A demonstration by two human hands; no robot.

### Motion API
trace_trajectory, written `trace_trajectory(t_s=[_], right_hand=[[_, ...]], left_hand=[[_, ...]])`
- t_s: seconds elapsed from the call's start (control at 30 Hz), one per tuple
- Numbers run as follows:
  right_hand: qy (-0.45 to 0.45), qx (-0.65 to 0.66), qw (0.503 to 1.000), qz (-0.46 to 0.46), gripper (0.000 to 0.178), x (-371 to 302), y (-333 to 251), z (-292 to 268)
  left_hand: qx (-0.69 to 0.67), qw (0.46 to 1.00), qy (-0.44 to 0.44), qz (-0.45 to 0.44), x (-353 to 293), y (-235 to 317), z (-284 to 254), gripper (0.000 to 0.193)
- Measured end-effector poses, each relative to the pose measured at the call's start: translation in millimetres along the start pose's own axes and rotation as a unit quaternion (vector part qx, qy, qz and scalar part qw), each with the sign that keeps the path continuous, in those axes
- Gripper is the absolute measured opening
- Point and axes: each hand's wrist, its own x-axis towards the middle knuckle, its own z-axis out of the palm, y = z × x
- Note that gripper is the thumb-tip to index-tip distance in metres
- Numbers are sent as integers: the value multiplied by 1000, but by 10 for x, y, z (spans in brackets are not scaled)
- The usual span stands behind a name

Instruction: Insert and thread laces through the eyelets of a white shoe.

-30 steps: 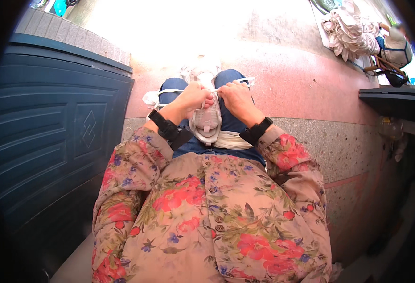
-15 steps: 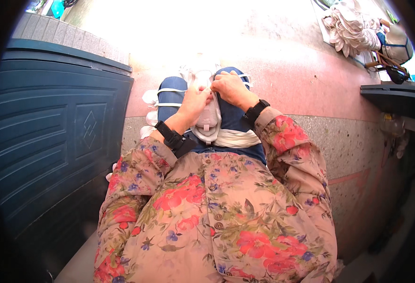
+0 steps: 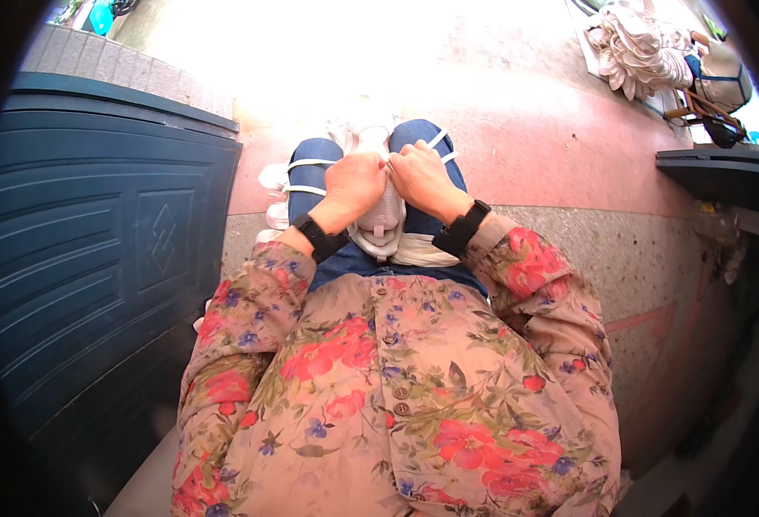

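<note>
We see both forearms reach up from the lower edge, elbows spread wide and wrists angled inward. The left hand (image 3: 355, 183) and the right hand (image 3: 427, 179) meet knuckle to knuckle, backs upward, nearly touching, with fingers curled tightly on a white lace (image 3: 388, 159); most of what each grips is hidden beneath the knuckles. The pale shoe (image 3: 381, 213) lies directly under them, between the knees, its opening and pull tab (image 3: 379, 231) turned toward our body.

For markings, we find an embossed pair of linked diamonds on the blue door (image 3: 95, 233); any lettering on the shoe is too small to tell.

The shoe's tongue looks like soft pinkish mesh, edged by a smooth, rounded collar. Dark blue trousers (image 3: 306, 177) cover the knees, with thin, flat white strips (image 3: 312, 162) lying across them and a cream bundle of strands (image 3: 425, 250) on the right thigh. Black wrist straps (image 3: 315, 237) circle both wrists below the cuffs of a tan shirt (image 3: 336, 353) printed with red and blue flowers. Beside the left knee we see more pale, rounded shapes (image 3: 274, 177). The floor (image 3: 543, 164) is pink, then speckled grey, and at the far right rises a crumpled heap of pale shoes (image 3: 638, 53).
</note>
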Motion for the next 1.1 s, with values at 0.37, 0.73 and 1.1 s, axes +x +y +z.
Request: trace_trajectory(t_s=[0.37,0.73,1.1], right_hand=[[20,222,970,97,19,11,17,50],[18,229,973,23,17,-46,-25,-77],[125,692,680,206,10,-781,-58,-992]], left_hand=[[84,994,32,64,-10,-43,143,18],[144,980,39,129,-93,3,138,13],[-430,876,-194,-96,-249,-313,-678,22]])
